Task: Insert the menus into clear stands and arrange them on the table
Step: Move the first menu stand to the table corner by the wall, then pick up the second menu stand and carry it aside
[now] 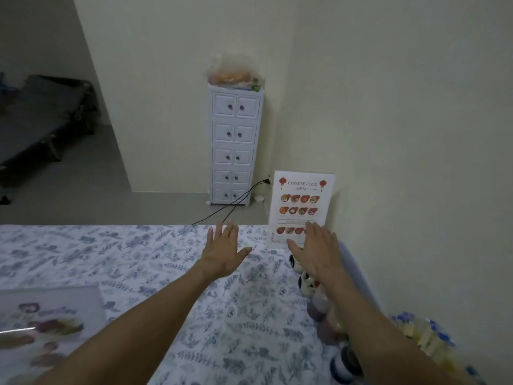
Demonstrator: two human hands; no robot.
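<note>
A Chinese food menu (302,201) stands upright in a clear stand at the far right corner of the table, close to the wall. My right hand (316,250) is open, fingers spread, just in front of the menu's lower edge and overlapping it in view. My left hand (224,250) is open too, palm down, hovering over the floral tablecloth (125,254) to the left of the menu. Another menu in a clear stand (44,326) lies flat at the near left, blurred.
Small jars and bottles (319,298) line the table's right side along the wall, under my right arm. A white drawer cabinet (234,145) stands on the floor beyond the table, with a black cable (233,204) running from the wall.
</note>
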